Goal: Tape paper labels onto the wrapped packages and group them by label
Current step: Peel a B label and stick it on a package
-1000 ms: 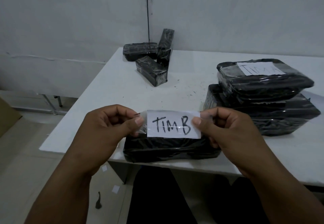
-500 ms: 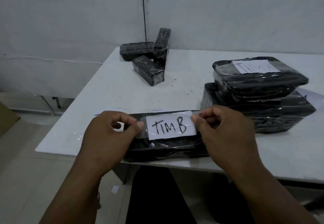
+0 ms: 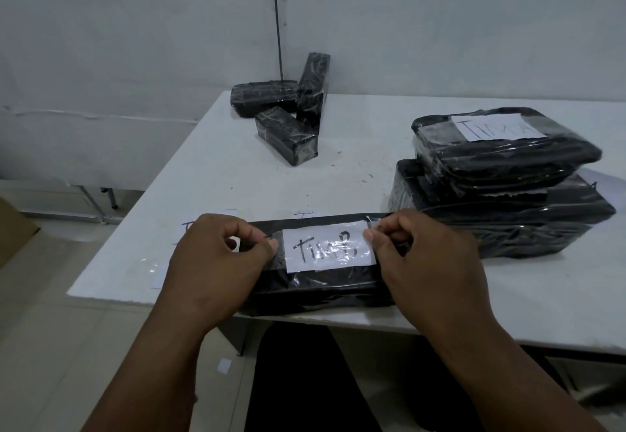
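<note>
A white paper label reading "TIM B" lies flat under clear tape on top of a long black wrapped package at the table's near edge. My left hand pinches the tape's left end. My right hand pinches its right end. To the right, two larger black packages are stacked; the upper one carries a "TIM A" label, and the lower one shows no label from here. Three small unlabelled black packages sit at the back left.
The white table ends just in front of me and at the left. Loose paper slips lie on it behind my left hand. A wall stands behind, with a cable hanging down. Paper scraps lie on the floor.
Both hands have lowered the taped label from mid-air down onto the top of the near package, where it now lies flat. The other packages have not moved.
</note>
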A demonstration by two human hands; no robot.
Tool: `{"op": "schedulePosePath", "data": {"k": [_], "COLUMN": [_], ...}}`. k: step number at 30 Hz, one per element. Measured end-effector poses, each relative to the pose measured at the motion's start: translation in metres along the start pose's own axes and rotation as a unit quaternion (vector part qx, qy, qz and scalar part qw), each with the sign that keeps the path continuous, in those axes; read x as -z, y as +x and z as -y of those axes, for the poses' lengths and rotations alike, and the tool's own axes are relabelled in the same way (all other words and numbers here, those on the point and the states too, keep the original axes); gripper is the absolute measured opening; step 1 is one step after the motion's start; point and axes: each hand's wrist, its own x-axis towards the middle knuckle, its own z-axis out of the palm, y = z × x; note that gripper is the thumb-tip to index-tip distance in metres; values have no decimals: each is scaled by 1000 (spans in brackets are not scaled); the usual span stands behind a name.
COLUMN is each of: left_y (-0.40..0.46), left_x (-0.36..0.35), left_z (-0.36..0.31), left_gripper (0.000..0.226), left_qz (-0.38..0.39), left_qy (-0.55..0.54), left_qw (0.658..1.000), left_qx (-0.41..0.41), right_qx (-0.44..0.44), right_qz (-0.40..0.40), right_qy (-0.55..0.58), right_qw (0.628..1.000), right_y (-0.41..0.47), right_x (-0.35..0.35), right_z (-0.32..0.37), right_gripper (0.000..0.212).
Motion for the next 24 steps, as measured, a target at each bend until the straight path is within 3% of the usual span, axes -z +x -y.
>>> {"op": "schedulePosePath", "data": {"k": [17, 24], "left_y": [5, 4], "left_x": [-1, 2], "left_z": [5, 8], "left_gripper": [15, 30], "left_qz": [9, 30], "left_qy": [37, 10], "left_qw": [999, 998], "left_qx": [17, 60], "right_qx": [49, 41], "right_qz": [-25, -25], "right_qy": [1, 2], "right_qw": [998, 999], "right_y": [0, 0], "right_x": [-4, -1], "right_z": [-7, -7], "right_gripper": [12, 16]}}
